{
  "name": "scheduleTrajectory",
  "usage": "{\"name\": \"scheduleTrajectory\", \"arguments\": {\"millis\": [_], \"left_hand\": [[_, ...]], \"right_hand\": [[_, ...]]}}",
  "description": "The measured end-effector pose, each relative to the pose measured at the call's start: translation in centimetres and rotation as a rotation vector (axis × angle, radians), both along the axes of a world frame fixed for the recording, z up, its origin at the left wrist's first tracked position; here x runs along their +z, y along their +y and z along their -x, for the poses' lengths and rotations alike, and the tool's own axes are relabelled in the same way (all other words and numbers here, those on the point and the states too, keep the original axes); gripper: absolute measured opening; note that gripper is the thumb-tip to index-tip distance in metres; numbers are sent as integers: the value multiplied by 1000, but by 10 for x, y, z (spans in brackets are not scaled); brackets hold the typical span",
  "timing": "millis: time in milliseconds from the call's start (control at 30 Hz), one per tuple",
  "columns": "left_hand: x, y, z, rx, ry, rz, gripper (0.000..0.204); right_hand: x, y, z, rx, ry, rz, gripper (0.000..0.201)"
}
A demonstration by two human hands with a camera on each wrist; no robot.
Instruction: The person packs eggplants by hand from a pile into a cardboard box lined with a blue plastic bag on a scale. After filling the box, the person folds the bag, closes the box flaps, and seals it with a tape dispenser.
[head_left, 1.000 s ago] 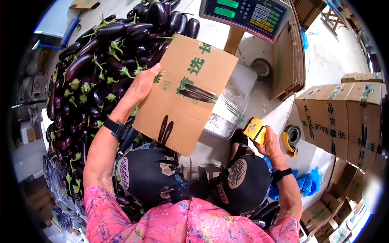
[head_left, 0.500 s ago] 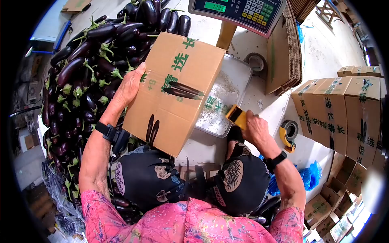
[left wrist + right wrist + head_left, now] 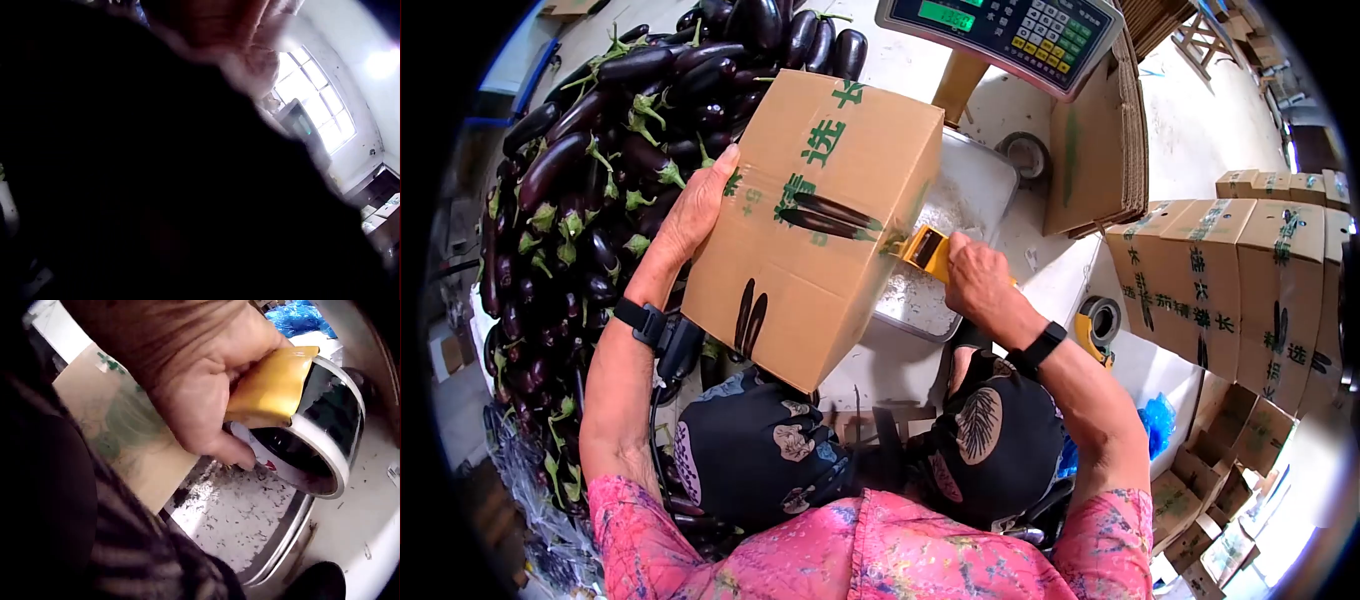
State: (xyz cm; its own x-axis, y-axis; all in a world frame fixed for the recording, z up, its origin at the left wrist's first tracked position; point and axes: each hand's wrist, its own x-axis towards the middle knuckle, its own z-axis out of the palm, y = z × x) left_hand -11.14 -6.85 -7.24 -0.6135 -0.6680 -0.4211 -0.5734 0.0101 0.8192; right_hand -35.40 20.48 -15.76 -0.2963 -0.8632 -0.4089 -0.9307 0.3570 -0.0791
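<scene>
A closed cardboard box [image 3: 800, 290] with green lettering and printed eggplants sits tilted over the lap and the metal scale platform [image 3: 990, 190]. My left hand [image 3: 695, 205] lies stretched along its left side, thumb at the top edge; the other fingers are hidden. In the left wrist view that hand shows only as a dark patch at the top. My right hand [image 3: 980, 280] grips a yellow tape dispenser [image 3: 930, 252], its front end right at the box's right side. The right wrist view shows the tape roll [image 3: 319, 431] beyond the curled fingers.
A heap of eggplants [image 3: 600, 170] fills the left. The scale display [image 3: 1020, 30] stands ahead, flattened cartons [image 3: 1100, 150] beside it. Packed boxes [image 3: 1200, 270] are stacked at right. A second tape dispenser [image 3: 1097, 325] and blue plastic [image 3: 1157, 425] lie on the floor.
My right hand has brought the tape dispenser leftward from above the right knee to the box's right side. The box has tilted, showing more of that side; my left hand keeps its place.
</scene>
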Motion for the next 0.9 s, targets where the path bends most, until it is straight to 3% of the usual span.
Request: {"name": "scheduleTrajectory", "arguments": {"millis": [167, 300, 400, 433, 467, 533, 633, 700, 733, 767, 800, 833, 867, 900], "left_hand": [[-8, -8, -6, -4, 43, -25, 72], [-12, -12, -4, -74, 57, 102, 67], [-15, -16, -8, -4, 185, 35, 66], [-21, -29, -18, 41, 160, -157, 63], [-36, -44, -30, 71, 168, -217, 62], [-30, -42, -27, 207, 209, -294, 61], [-39, -49, -34, 155, 225, -298, 62], [-35, -50, -36, 114, 226, -275, 62], [-30, -44, -31, 105, 219, -260, 62], [-25, -41, -31, 112, 210, -307, 63], [-18, -39, -30, 112, 201, -352, 63], [-13, -37, -27, 115, 191, -390, 64], [-13, -30, -23, 84, 256, -394, 63], [-15, -19, -16, 51, 318, -397, 63]], "right_hand": [[0, -22, -8, 12, 45, -103, 39], [13, -42, -1, 52, -93, -190, 41], [13, -34, 1, -80, -128, -150, 41], [14, -36, -5, -152, -154, -148, 42], [-7, -31, -9, -76, -156, 4, 41], [3, -57, -19, -75, -141, -59, 36], [-1, -62, -19, -17, -151, 22, 32], [13, -50, -3, 47, -135, -106, 32], [16, -25, 16, 110, -149, -61, 33], [38, -7, 25, 75, -103, -116, 35], [36, 36, 53, 232, -198, 76, 43], [79, 25, 53, 59, -157, -317, 56], [104, 31, 61, -152, -177, -444, 65], [121, 46, 68, -284, -255, -361, 66]]}}
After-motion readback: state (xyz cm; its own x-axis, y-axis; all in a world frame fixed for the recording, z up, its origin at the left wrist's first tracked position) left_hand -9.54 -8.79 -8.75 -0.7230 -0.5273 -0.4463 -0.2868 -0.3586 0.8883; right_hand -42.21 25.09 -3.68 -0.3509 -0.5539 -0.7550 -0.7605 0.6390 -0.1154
